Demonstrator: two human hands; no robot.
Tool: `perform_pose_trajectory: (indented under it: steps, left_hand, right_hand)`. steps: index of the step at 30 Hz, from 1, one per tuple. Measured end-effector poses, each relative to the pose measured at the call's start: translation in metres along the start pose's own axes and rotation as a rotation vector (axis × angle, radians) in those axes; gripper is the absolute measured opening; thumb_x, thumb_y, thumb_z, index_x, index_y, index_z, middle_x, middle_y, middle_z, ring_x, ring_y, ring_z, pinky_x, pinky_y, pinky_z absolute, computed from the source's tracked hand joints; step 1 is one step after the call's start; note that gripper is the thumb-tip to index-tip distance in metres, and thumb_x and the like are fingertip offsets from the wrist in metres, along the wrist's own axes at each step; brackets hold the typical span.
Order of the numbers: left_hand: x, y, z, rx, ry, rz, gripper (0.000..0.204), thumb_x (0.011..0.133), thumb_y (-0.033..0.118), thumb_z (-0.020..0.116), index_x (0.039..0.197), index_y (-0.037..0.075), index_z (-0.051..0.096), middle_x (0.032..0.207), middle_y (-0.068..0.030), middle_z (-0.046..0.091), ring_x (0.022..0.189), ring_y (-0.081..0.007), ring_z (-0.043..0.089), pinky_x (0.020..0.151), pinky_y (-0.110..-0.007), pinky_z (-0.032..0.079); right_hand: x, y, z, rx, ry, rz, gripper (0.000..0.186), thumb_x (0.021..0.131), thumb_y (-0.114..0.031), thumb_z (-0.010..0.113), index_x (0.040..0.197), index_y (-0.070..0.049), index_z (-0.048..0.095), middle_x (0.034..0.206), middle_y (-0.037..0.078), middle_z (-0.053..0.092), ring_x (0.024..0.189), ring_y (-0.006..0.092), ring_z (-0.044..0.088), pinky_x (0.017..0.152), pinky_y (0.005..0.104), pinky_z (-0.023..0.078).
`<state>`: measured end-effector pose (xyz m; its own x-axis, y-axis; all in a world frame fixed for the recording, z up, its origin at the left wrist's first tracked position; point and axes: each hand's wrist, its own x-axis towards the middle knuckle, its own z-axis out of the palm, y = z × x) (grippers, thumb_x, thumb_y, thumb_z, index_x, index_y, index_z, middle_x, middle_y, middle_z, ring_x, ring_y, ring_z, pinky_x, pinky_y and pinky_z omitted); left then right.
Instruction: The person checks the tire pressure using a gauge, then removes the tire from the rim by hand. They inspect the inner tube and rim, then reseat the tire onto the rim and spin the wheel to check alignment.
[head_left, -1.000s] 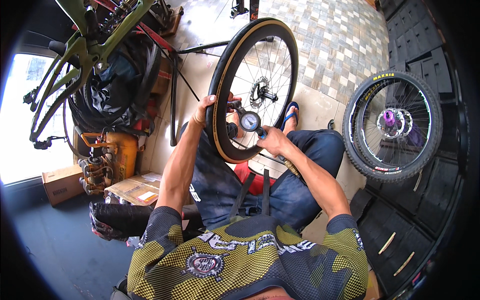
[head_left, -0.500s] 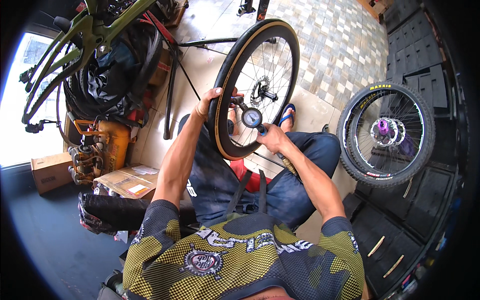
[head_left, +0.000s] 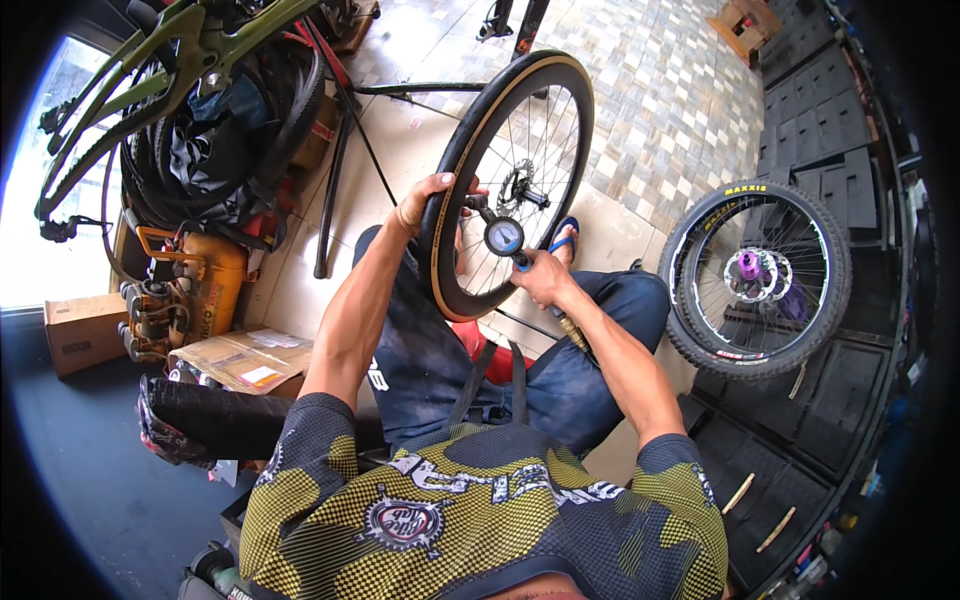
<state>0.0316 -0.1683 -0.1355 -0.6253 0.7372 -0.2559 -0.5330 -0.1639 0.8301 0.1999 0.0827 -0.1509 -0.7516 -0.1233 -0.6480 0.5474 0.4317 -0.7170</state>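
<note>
Upright between my knees stands a bicycle wheel (head_left: 452,262) with a deep black rim, a tan-sidewalled tyre and a disc rotor at the hub. My left hand (head_left: 428,200) is wrapped round the tyre and rim on the near left side, its fingertips showing through by the spokes. In my right hand (head_left: 546,278) is the handle of a tyre inflator with a round dial gauge (head_left: 504,236). The inflator's head reaches the inner edge of the rim beside my left fingers; the valve itself is hidden. A hose with a brass fitting (head_left: 572,332) trails from below my right hand.
Knobbly-tyred wheels (head_left: 758,280) lie at the right beside black drawers (head_left: 840,410). On the left are a green bike frame (head_left: 170,90), an orange compressor tank (head_left: 215,285), cardboard boxes (head_left: 240,358) and hanging tyres. Black stand legs (head_left: 335,190) spread behind the wheel.
The view has shifted slightly, and the wheel's top sits a little lower in it. Both hands keep the same holds on the wheel and the inflator.
</note>
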Motion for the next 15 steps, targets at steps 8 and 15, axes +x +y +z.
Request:
perform_pose_trajectory:
  steps: [8, 15]
  left_hand:
    - [0.0003, -0.0013, 0.0, -0.002, 0.011, -0.005, 0.076, 0.087, 0.064, 0.071, 0.134, 0.005, 0.064, 0.127, -0.0093, 0.07, 0.135, -0.0269, 0.062, 0.101, -0.047, 0.049]
    - [0.0005, -0.002, -0.0024, -0.001, 0.006, 0.001, 0.074, 0.086, 0.064, 0.073, 0.131, 0.005, 0.066, 0.126, -0.0083, 0.068, 0.134, -0.0271, 0.062, 0.099, -0.045, 0.051]
  right_hand:
    - [-0.0065, -0.0065, -0.0005, 0.002, 0.017, 0.0, 0.03, 0.087, -0.025, 0.072, 0.103, -0.001, 0.063, 0.061, 0.007, 0.06, 0.042, 0.0191, 0.058, 0.04, 0.0374, 0.049]
    - [-0.0068, -0.0074, -0.0013, -0.015, 0.012, -0.003, 0.036, 0.088, -0.026, 0.072, 0.11, 0.001, 0.064, 0.061, 0.006, 0.06, 0.044, 0.0185, 0.06, 0.04, 0.0368, 0.051]
